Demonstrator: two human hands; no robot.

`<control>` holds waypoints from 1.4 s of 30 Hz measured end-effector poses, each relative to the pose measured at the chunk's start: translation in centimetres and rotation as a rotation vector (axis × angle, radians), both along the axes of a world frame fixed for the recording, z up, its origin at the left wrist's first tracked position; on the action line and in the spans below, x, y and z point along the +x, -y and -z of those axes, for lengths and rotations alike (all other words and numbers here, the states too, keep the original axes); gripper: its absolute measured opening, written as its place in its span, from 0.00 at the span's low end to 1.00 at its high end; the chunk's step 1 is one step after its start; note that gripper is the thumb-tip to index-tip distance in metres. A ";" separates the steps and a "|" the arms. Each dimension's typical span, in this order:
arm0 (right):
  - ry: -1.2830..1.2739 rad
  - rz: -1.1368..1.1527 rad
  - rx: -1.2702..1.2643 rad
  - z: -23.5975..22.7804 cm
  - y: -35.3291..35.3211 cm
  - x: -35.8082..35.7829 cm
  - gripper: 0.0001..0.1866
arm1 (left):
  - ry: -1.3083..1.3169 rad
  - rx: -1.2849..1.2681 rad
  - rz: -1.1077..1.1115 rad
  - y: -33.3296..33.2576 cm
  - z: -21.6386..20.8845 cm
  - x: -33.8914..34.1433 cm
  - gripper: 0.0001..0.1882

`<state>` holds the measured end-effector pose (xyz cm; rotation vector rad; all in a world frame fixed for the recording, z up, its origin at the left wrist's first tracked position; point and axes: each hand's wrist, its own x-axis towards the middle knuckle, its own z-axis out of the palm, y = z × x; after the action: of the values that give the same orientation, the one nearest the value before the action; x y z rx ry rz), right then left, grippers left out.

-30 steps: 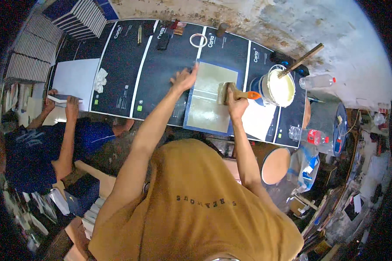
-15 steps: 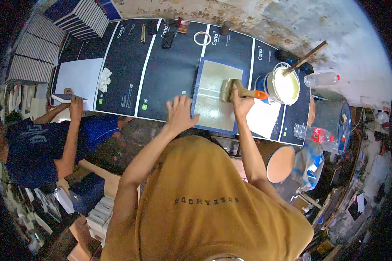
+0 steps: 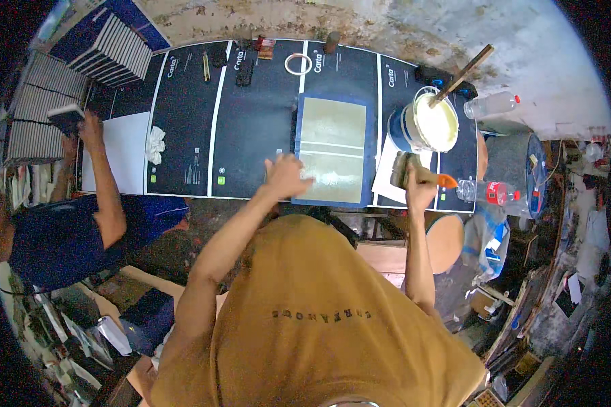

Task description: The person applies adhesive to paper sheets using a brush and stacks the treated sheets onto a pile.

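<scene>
A wide paste brush [image 3: 402, 169] with an orange-tipped handle is gripped in my right hand [image 3: 422, 191], its bristles over a white paper sheet [image 3: 388, 178] below the bucket. My left hand [image 3: 286, 178] holds nothing; its fingers are spread at the left edge of a blue-bordered sheet [image 3: 332, 201]. Grey-beige panels [image 3: 332, 125] split by a narrow strip cover the middle of that sheet, shiny as if wet. To the right, a bucket [image 3: 414, 129] of creamy white paste has a wooden stick [image 3: 463, 74] leaning in it.
At left another person's hand [image 3: 91, 132] holds a dark book [image 3: 66, 121] by stacked books [image 3: 44, 112]. Crumpled white paper [image 3: 156, 144], a tape roll [image 3: 298, 64] and a dark block [image 3: 244, 72] lie on the black-covered table [image 3: 251, 136]. Plastic bottles [image 3: 492, 105] stand out at right.
My right hand has carried the brush rightward off the panels to below the bucket. My left hand stays by the sheet's left edge. The other person's hands have moved up toward the book stacks.
</scene>
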<state>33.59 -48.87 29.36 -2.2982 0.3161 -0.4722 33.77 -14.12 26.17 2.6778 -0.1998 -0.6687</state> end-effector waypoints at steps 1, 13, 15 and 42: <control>-0.005 -0.088 0.087 -0.5 0.0 -0.4 0.12 | 0.110 -0.083 -0.066 -0.8 0.5 2.0 0.27; -0.146 -1.162 -0.501 0.9 -17.9 -0.1 0.13 | 0.192 0.075 0.342 -1.1 1.0 15.4 0.27; -0.191 -1.308 -0.550 -0.4 -16.4 -3.6 0.13 | 0.236 0.007 0.300 -1.4 2.2 14.6 0.27; 0.157 0.523 0.570 -3.9 -1.2 -15.6 0.34 | 0.198 -0.528 -0.717 -25.6 12.6 5.6 0.59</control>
<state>18.03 -47.71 33.30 -1.6006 0.8610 -0.7095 39.35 11.46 13.54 2.0776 0.4552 -0.0975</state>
